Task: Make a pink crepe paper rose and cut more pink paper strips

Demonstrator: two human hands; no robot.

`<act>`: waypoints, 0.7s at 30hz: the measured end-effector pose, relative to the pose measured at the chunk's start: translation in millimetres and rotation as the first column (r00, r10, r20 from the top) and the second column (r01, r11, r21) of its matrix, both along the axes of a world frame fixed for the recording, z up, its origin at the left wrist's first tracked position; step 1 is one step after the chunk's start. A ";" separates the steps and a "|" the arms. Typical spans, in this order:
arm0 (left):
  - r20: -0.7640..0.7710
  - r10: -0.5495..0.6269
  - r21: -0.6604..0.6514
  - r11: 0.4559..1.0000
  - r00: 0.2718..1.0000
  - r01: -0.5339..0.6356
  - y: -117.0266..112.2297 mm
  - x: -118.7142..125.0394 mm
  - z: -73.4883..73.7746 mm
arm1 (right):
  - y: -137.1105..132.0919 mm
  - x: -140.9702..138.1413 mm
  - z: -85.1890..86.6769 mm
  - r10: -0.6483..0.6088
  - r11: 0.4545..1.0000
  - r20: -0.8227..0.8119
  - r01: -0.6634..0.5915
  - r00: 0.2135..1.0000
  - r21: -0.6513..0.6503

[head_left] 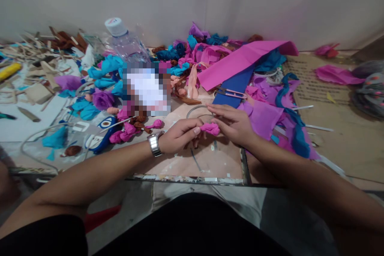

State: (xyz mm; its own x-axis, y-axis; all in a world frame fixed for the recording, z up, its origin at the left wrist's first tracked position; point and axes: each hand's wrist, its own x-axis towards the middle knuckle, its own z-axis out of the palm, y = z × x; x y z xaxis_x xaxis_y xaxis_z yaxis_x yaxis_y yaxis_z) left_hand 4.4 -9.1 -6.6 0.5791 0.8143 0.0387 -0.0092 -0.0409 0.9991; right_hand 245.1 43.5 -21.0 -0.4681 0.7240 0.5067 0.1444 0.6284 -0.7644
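My left hand (180, 135), with a metal watch (155, 144) on its wrist, pinches a small crumpled pink crepe paper flower (210, 129) between thumb and fingers. From the other side, the fingers of my right hand (235, 124) are closed against the same flower, its fingertips partly hidden. Behind the hands a thin grey wire (196, 107) curves in a loop; whether it joins the flower cannot be made out. More pink paper flowers (127, 131) lie just left of my left hand. Small scissors-like snips (231, 93) rest on blue paper beyond my right hand.
A clear bottle with a white cap (116, 27) stands behind a blurred, lit phone-like screen (147, 88). Pink paper (246, 64), purple scraps (262, 118) and blue scraps crowd the back and right. Wood pieces (39, 92) heap at left; cardboard (336, 128) lies at right.
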 end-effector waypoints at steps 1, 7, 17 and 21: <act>-0.006 -0.007 0.001 1.000 1.000 0.007 0.1 0.0 0.1 | 0.2 0.1 -0.6 -0.007 1.000 0.010 0.007 1.000 -0.031; -0.012 -0.017 0.035 0.999 1.000 0.017 0.8 0.1 0.3 | 1.1 -4.1 -3.5 -0.066 0.964 -0.046 0.052 0.997 -0.260; -0.111 -0.029 0.219 0.974 0.993 0.053 3.0 -3.6 -3.8 | 3.6 -4.8 -5.4 -0.016 0.953 -0.100 -0.015 0.995 -0.304; -0.113 -0.031 0.227 0.972 0.993 0.056 3.0 -3.1 -3.5 | 3.7 -5.7 -2.8 -0.011 0.948 -0.111 -0.025 0.994 -0.317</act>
State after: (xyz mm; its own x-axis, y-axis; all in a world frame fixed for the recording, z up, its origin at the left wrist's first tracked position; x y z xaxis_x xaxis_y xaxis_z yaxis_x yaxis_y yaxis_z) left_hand 1.3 -6.1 -10.1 0.6247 0.7649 0.1574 0.0909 -0.2714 0.9582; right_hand 239.4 47.2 -23.8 -0.4279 0.8525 0.3001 0.0447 0.3516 -0.9351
